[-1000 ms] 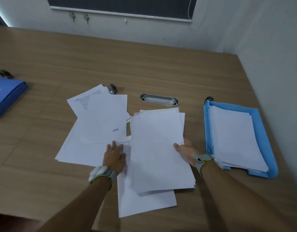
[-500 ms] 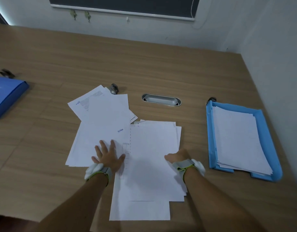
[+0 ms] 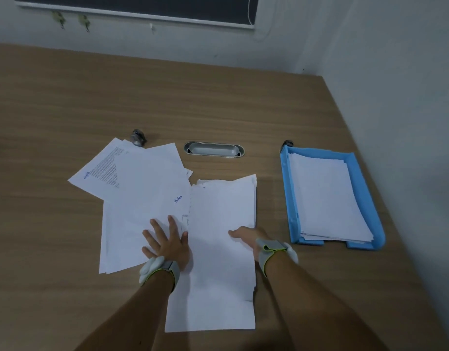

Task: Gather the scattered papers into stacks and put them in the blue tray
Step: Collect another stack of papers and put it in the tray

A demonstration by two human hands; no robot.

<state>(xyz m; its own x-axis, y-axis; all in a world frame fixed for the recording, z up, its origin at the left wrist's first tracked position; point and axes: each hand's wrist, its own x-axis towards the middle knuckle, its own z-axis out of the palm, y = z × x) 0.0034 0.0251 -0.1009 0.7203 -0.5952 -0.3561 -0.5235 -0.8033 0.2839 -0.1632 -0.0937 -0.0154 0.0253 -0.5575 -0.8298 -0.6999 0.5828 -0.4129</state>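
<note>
The scattered white paper sheets (image 3: 147, 198) lie in two loose groups on the brown wood-grain table (image 3: 66, 97), in front of the person and well to the left of the blue plastic tray (image 3: 365, 198). The left group is a fanned spread: a printed page angled at the top left, plainer sheets overlapping it, corners pointing different ways. The right group is a taller, roughly squared white paper pile (image 3: 223, 236) whose edges nearly line up, running from the middle of the table toward the person. It reads as the stack being formed, while the fan beside it has yet to be drawn in.

The tray stands near the table's right edge, already holding a layer of white sheets inside its walls, so part of the job appears done. A small dark metal clip (image 3: 138, 138) lies just beyond the fan's far corner, and an oval grey metal cable port (image 3: 214, 149) is set in the table between papers and tray.

The left hand (image 3: 165, 243) rests flat, palm down and fingers spread wide, on the seam where the fan meets the pile; this probably pins the loose sheets so they do not slide. The right hand (image 3: 246, 235) lies at the pile's right edge, thumb on top pointing left. Its fingers are hidden, so it cannot be told whether it grips the sheets. Both forearms reach forward, each wearing a grey wrist strap.
</note>
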